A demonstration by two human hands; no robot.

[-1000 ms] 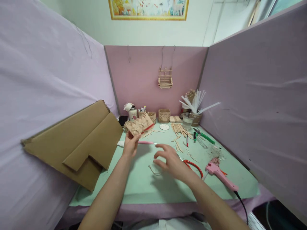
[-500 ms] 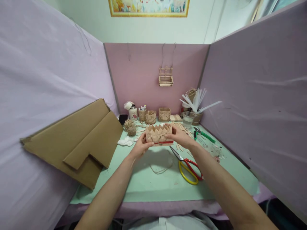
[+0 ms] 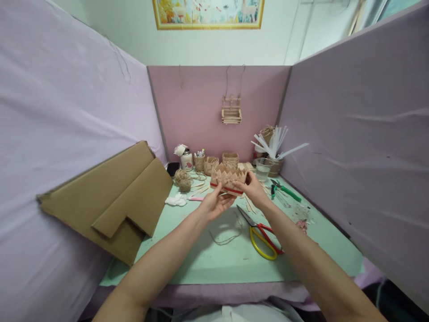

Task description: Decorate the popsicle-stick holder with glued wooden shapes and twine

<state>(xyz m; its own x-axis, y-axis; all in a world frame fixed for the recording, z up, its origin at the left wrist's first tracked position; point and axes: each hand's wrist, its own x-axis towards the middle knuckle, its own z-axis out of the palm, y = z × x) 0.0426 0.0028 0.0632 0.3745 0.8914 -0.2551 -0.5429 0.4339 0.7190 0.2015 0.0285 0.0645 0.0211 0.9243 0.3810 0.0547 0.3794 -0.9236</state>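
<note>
Both hands hold up a small tan woven basket (image 3: 228, 178) with a zigzag rim, a bow-like ornament and a red band near its base. My left hand (image 3: 217, 204) supports it from below, thumb on the front and fingers under the bottom. At its right end my right hand (image 3: 252, 188) grips the wall, with the thumb across the front. Below and to the right, scissors (image 3: 258, 230) with one red and one yellow handle lie partly opened on the green tabletop (image 3: 201, 264). A loose loop of twine (image 3: 226, 241) lies beneath the hands.
A cardboard sheet (image 3: 110, 201) leans at left. Twine balls (image 3: 182, 180), a white cloth (image 3: 176, 200), woven pots (image 3: 230, 158), a clear water cup (image 3: 263, 168) and white strips (image 3: 275, 142) stand farther back. Green-handled pliers (image 3: 288, 191) lie at right. Partition walls (image 3: 362, 134) surround the table.
The basket has shifted slightly right and tilted, its right end lower. My left hand has slid from the basket's left end to underneath it.
</note>
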